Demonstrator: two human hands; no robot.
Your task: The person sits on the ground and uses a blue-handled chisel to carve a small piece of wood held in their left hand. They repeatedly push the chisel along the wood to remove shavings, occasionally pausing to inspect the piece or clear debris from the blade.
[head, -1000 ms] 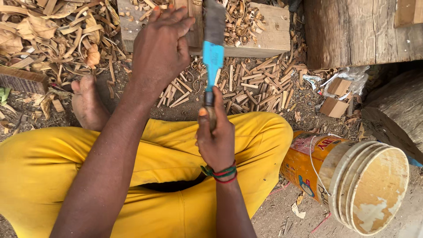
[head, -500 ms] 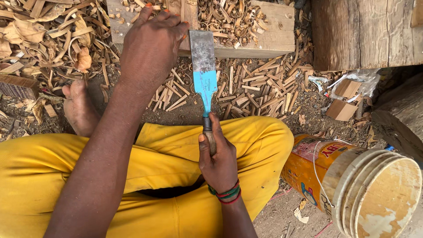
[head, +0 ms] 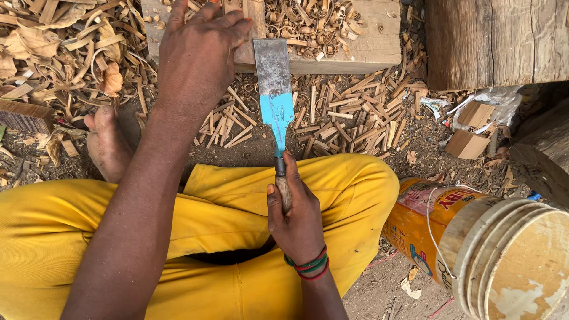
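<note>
Mid-carving step: right hand (head: 296,219), grip wrapped tight on the broad chisel (head: 274,89), blade against the wood piece (head: 248,32) that the left hand (head: 198,56) presses onto the chopping block (head: 361,53); next likely needs a controlled downward shave.

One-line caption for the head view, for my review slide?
Seated person's right hand grips a blue-painted broad chisel against a wooden block; left hand steadies a small workpiece amid shavings.

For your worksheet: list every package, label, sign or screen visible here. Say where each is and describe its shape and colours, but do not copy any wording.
Printed bucket: lying on its side at lower right beside the yellow-clad knee, round, orange-yellow with a label of red, white and blue patches.
Clear plastic wrapper: crumpled on the ground at upper right.
No signs or screens.
</note>
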